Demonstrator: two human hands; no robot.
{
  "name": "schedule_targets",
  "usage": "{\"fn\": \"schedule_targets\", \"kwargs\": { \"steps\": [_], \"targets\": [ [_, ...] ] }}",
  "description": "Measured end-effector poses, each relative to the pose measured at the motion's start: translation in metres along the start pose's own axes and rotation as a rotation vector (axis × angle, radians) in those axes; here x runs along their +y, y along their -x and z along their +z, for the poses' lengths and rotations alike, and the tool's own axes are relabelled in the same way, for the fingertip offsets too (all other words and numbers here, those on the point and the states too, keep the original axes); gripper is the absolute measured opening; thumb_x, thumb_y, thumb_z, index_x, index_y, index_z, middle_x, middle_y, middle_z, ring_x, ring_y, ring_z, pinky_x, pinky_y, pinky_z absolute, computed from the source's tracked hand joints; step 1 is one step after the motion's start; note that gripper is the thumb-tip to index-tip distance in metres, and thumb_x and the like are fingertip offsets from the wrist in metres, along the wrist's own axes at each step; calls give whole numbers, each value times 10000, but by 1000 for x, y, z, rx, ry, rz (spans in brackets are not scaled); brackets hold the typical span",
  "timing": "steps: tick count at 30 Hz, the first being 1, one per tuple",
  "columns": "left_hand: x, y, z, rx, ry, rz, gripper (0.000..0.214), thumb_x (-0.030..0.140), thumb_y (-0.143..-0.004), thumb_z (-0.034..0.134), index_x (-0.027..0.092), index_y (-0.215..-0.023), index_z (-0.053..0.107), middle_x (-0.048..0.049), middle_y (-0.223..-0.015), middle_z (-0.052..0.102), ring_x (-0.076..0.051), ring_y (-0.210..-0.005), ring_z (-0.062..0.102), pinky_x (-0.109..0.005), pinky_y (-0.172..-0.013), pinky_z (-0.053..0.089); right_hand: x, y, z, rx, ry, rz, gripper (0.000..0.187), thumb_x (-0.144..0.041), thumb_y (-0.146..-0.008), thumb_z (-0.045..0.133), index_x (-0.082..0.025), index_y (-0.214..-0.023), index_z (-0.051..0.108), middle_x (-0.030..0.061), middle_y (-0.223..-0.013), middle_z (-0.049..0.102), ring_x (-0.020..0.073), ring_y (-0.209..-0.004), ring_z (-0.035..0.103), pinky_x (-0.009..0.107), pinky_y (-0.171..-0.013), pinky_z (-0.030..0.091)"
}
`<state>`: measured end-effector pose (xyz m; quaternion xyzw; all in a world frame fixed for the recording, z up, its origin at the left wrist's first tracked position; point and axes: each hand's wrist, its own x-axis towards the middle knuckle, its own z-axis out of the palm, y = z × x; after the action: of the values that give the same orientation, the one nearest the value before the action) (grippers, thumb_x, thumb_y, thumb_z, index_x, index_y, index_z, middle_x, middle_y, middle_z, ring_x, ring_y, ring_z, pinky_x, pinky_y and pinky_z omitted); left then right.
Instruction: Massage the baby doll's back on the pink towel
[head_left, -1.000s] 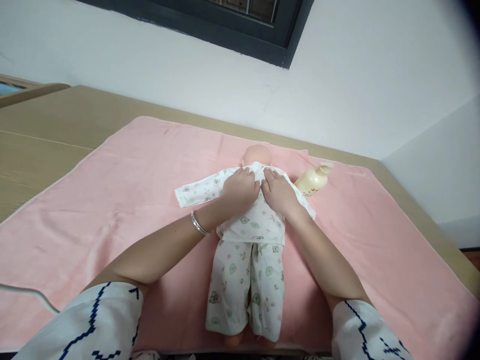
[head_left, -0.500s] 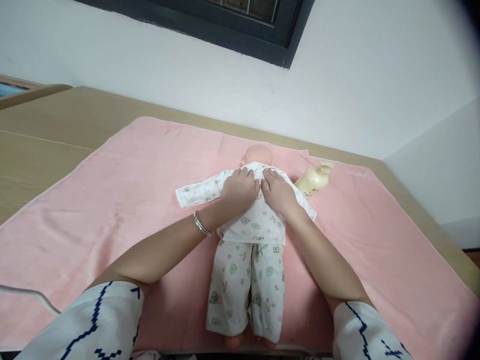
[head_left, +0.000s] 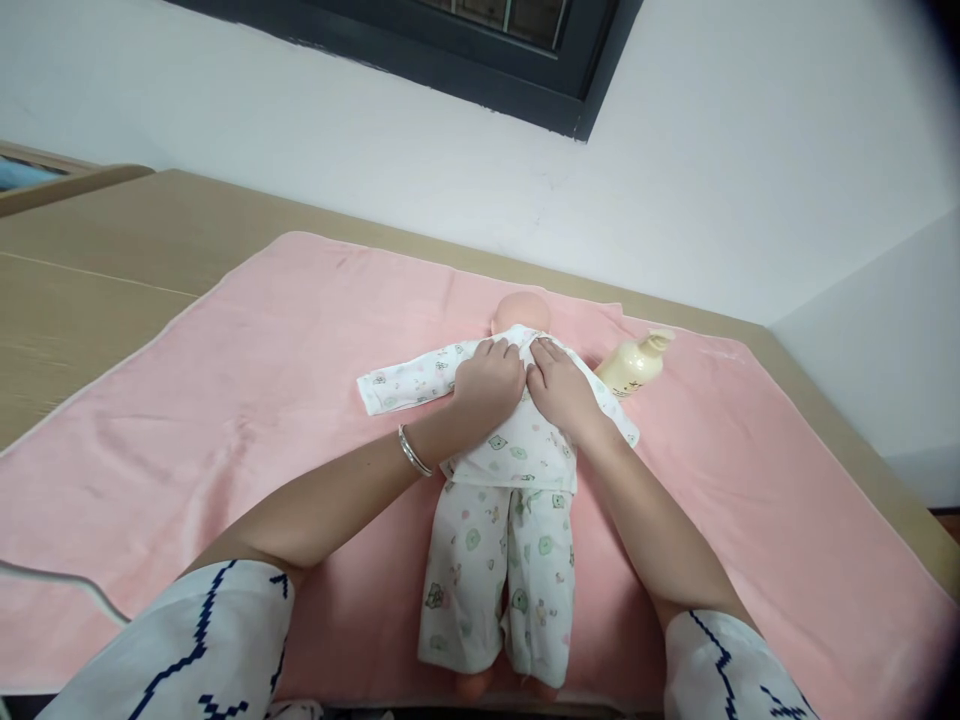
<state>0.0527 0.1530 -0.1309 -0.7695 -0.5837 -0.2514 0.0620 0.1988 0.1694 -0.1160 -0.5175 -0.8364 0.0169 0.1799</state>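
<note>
A baby doll (head_left: 517, 312) lies face down on a pink towel (head_left: 247, 400), dressed in a white printed shirt (head_left: 517, 445) and matching trousers (head_left: 499, 570). My left hand (head_left: 487, 380) lies flat on the doll's upper back, fingers stretched toward the collar. My right hand (head_left: 562, 385) rests beside it, thumbs touching, fingers also flat on the shirt. The shirt's left sleeve (head_left: 405, 380) lies spread out on the towel. A silver bangle (head_left: 412, 452) circles my left wrist.
A cream pump bottle (head_left: 634, 362) lies on its side right of the doll's shoulder. The towel covers a wooden table (head_left: 90, 270) that meets a white wall. A dark window frame (head_left: 480, 50) sits above. A white cable (head_left: 60, 580) crosses the lower left.
Both hands stay pressed on the doll's upper back. The view has shifted slightly; nothing else has visibly moved.
</note>
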Motion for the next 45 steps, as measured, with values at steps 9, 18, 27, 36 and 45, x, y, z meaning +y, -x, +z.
{"fn": "schedule_targets", "kwargs": {
  "steps": [9, 18, 27, 36, 45],
  "targets": [
    [-18, -5, 10, 83, 45, 38, 268, 244, -975, 455, 134, -1094, 668, -125, -1143, 720, -263, -1036, 655, -380, -849, 523, -39, 24, 1, 132, 164, 52, 389, -169, -980, 351, -73, -1173, 674, 190, -1165, 717, 316, -1143, 621, 428, -1065, 457],
    [-12, -2, 7, 92, 13, 56, 260, 241, -994, 422, 150, -1014, 664, -119, -1068, 727, -273, -1009, 648, -380, -752, 504, -17, 7, 1, 119, 103, 116, 385, -222, -995, 350, -68, -1198, 638, 207, -1277, 676, 336, -1157, 593, 448, -1036, 452],
    [-14, -2, 8, 63, 42, 60, 294, 234, -993, 395, 129, -1083, 654, -132, -1110, 714, -290, -1057, 631, -412, -844, 509, -22, 11, 6, 108, 218, 124, 429, -241, -1032, 302, -46, -1246, 618, 221, -1232, 686, 331, -1128, 620, 431, -1009, 452],
    [-17, -5, 9, 47, 87, 65, 288, 215, -977, 405, 115, -1085, 653, -140, -1084, 702, -290, -1042, 613, -425, -913, 484, -40, 27, -1, 137, 265, 65, 383, -213, -1033, 291, -159, -964, 664, 148, -928, 696, 302, -923, 625, 415, -879, 490],
    [-4, -1, -1, -28, 9, 41, 335, 201, -1000, 355, 74, -1118, 642, -189, -1108, 675, -340, -1060, 609, -467, -881, 469, 2, 1, -6, -36, -55, -15, 477, -308, -1004, 374, -69, -1392, 518, 215, -1459, 562, 333, -1378, 497, 511, -1157, 399]
  ]
}}
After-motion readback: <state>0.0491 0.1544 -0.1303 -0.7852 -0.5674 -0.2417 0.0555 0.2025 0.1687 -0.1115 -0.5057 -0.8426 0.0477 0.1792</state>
